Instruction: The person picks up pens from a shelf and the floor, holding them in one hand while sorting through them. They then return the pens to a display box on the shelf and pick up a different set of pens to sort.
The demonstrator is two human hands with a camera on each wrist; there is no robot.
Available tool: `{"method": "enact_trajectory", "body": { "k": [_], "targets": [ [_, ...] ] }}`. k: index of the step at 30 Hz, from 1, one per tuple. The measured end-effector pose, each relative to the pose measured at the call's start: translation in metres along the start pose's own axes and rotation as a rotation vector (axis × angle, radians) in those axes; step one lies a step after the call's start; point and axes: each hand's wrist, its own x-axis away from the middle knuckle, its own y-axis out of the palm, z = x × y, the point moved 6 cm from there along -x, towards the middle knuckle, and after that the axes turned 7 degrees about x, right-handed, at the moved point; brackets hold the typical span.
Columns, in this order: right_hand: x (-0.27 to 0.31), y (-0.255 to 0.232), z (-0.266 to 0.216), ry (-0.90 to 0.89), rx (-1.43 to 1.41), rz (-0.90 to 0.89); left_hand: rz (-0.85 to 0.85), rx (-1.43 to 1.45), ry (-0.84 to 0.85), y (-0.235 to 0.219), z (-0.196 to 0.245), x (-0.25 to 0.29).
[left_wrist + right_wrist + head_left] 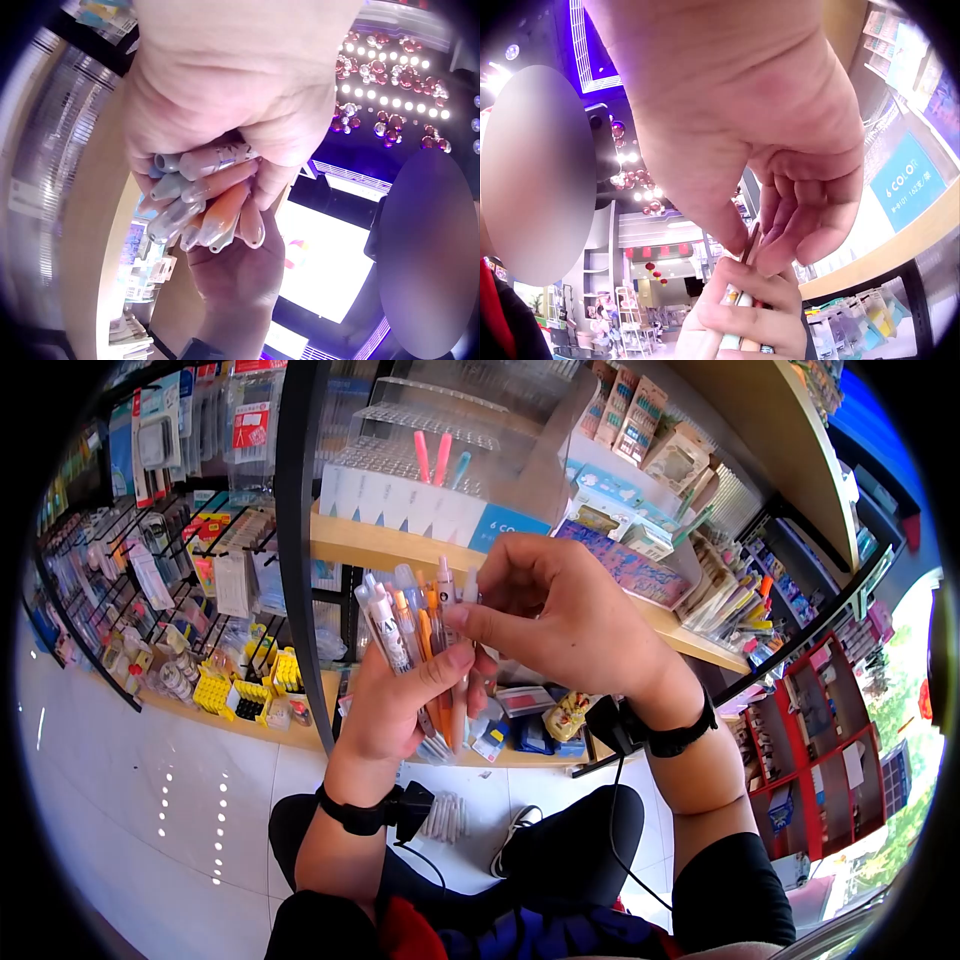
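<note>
A bundle of pens (425, 630), white, clear, orange and pink, stands in my left hand (385, 705), whose fingers and thumb wrap around it. In the left wrist view the pen ends (217, 214) poke out below my left hand (232, 82). My right hand (560, 615) is at the right side of the bundle, thumb and index finger pinching a pen near its top. The right wrist view has my right hand (757, 135) over the left fingers (750, 315), with a thin pen tip between thumb and fingers.
Behind the hands is a wooden shelf edge (400, 543) with a clear acrylic rack (430, 435) holding a few pens. Hanging packs and yellow baskets (235, 695) are at the left. A pile of pens (445, 818) lies on the floor between the legs.
</note>
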Motion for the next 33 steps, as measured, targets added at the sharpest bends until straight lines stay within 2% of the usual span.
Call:
{"method": "enact_trajectory", "body": {
  "k": [3,9,12,17,18,19,21,25,27,28,33],
  "targets": [
    [0.001,-0.008,0.004,0.045,0.032,-0.020,0.037,0.012,-0.017,0.002,-0.003,-0.002],
    [0.003,-0.040,-0.016,0.053,-0.103,-0.024,0.171,0.039,0.017,-0.011,-0.009,-0.007],
    [-0.003,-0.079,-0.030,-0.089,-0.202,0.049,0.171,0.044,0.016,-0.021,-0.011,-0.011],
    [-0.041,-0.174,-0.070,-0.465,0.126,0.422,0.097,0.083,0.033,-0.025,-0.011,-0.018],
    [-0.048,-0.175,-0.081,-0.477,0.030,0.552,0.100,0.088,0.030,-0.022,-0.010,-0.018],
    [-0.057,-0.181,-0.086,-0.482,0.027,0.560,0.095,0.080,0.029,-0.022,-0.008,-0.019],
    [-0.088,-0.201,-0.085,-0.253,0.417,0.568,0.045,0.069,0.047,-0.019,-0.004,-0.022],
    [-0.153,-0.210,-0.061,-0.217,0.630,0.492,0.034,0.114,0.014,-0.022,-0.006,-0.027],
    [-0.168,-0.203,-0.061,-0.321,0.907,0.512,0.027,0.120,0.012,-0.024,-0.006,-0.031],
    [-0.186,-0.204,-0.052,-0.188,0.852,0.458,0.034,0.150,0.007,-0.026,-0.006,-0.032],
    [-0.227,-0.189,-0.026,-0.174,1.084,0.313,0.079,0.184,0.012,-0.032,-0.003,-0.034]
  ]
}}
